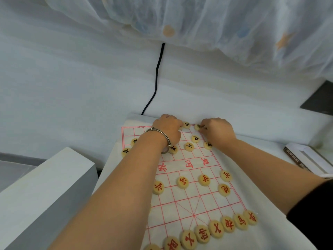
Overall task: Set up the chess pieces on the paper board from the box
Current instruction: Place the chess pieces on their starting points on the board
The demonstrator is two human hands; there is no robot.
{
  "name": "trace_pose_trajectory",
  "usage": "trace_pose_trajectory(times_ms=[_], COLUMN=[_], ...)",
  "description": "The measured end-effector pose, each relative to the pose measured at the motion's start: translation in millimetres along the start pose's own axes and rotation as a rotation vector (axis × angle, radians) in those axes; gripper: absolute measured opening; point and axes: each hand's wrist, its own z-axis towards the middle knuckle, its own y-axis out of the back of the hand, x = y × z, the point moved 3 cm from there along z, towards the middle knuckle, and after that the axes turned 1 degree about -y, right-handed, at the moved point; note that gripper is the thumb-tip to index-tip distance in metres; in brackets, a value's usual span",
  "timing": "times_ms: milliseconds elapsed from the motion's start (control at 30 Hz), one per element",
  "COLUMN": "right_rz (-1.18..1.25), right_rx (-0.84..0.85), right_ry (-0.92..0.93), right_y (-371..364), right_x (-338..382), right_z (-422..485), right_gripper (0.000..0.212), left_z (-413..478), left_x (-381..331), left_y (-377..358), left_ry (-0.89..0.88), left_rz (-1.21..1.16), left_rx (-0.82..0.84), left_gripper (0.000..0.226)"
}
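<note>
Red pieces (204, 180) look nearly all set on the board (182, 201), black back row mostly unfilled; right hand (219, 131) pinches a black piece (197, 127) on the far line, left hand (167, 130) curled at the same line, fingertips hidden, cannot tell what it holds.

Red-gridded white paper board (207, 204) is laid centre; red-lettered round wooden pieces (216, 228) are lined along its near edge, black-lettered round wooden pieces (189, 147) are set at the far end. Shallow white box (299, 147) is parked right, black cable (157, 74) behind.
</note>
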Motion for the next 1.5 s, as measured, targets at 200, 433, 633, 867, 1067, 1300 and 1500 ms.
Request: trace_pose_trajectory(times_ms=[200, 433, 633, 867, 1067, 1300, 1500], right_rz=[0.02, 0.042, 0.053, 0.101, 0.158, 0.316, 0.538], right_rx=[-0.004, 0.013, -0.018, -0.058, -0.049, -0.139, -0.407], right_ry=[0.008, -0.04, -0.048, -0.066, -0.078, -0.065, -0.078], right_y=[0.4, 3.6, 14.7, 39.6, 63.7, 75.0, 68.5], right_x=[1.0, 7.8, 10.7, 14.6, 18.3, 13.7, -0.1], right_z=[3.4, 8.6, 3.2, -31.4, -87.7, -171.5, -248.8], right_gripper=[0.024, 0.021, 0.019, 0.024, 0.025, 0.026, 0.018], left_z=[-0.3, 0.1, -2.1, -33.0, -83.4, -145.6, -194.2], left_x=[-0.5, -0.2, -8.5, -26.6, -56.9, -109.2, -123.8], left_y=[1.2, 4.1, 5.9, 6.2, 6.9, -2.2, -10.1], left_ry=[0.002, -0.001, -0.013, -0.051, -0.104, -0.202, -0.284], left_rz=[0.011, 0.038, 0.08, 0.252, 0.429, 0.305, 0.329], left_rx=[-0.008, -0.012, 0.011, 0.051, 0.009, -0.121, -0.391], left_gripper=[0.042, 0.042, 0.042, 0.043, 0.038, 0.04, 0.023])
